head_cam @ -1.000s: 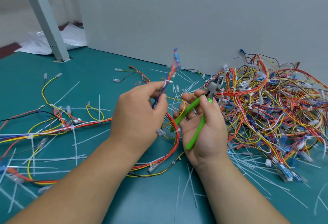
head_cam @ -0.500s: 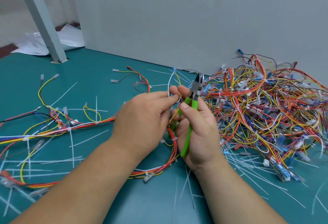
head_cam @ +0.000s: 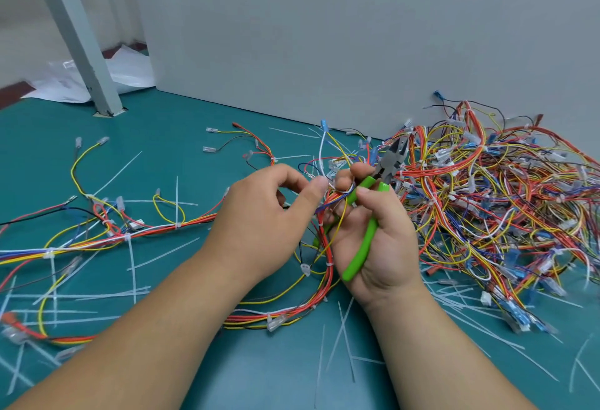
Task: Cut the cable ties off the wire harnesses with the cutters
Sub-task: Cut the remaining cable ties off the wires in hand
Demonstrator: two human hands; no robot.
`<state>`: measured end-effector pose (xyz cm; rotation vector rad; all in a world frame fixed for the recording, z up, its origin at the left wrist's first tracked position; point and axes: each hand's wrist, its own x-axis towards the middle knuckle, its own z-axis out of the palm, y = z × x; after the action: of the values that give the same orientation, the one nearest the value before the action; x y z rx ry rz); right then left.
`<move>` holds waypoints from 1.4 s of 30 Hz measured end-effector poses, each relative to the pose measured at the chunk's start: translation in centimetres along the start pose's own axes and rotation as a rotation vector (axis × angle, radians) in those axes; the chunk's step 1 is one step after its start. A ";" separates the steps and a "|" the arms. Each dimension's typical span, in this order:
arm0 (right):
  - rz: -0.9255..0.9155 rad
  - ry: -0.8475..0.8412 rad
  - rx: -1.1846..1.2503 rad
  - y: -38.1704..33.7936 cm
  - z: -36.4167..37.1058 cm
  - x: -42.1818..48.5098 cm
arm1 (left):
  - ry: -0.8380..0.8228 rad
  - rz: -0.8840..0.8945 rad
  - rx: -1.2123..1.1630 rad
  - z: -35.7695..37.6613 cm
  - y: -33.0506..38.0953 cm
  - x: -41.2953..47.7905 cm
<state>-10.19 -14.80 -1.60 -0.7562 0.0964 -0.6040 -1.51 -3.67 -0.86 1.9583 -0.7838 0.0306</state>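
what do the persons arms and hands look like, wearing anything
The left arm and right arm are bare as far as the frame shows, no sleeves. The left hand and right hand wear no gloves, rings, watch or bands. Nails on the fingers that show are short and unpainted.

Two hands (head_cam: pixel 259 227) (head_cam: pixel 383 247), one cutters (head_cam: pixel 371 231) (green-handled), one held harness (head_cam: pixel 328 247), one harness pile (head_cam: pixel 487 201).

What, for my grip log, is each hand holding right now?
Left hand: pinches a wire of the wire harness.
Right hand: grips the cutters, fingers also round harness wires.
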 end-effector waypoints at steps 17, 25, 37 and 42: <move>-0.025 -0.016 -0.218 1.1 0.0 -0.3 | -0.053 -0.030 -0.361 0.0 0.1 0.4; -0.022 0.104 -0.108 0.9 -0.1 0.0 | 0.007 -0.023 -0.404 0.2 -0.3 0.6; -0.022 0.111 -0.106 1.1 -0.3 0.3 | -0.039 0.100 -0.400 -0.1 0.5 0.1; -0.053 0.122 -0.136 1.0 -0.2 0.2 | -0.076 0.111 -0.466 -0.2 0.8 0.0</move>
<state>-9.59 -14.43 -2.38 -0.8550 0.2322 -0.6993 -1.90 -3.79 -0.10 1.4818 -0.8612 -0.1487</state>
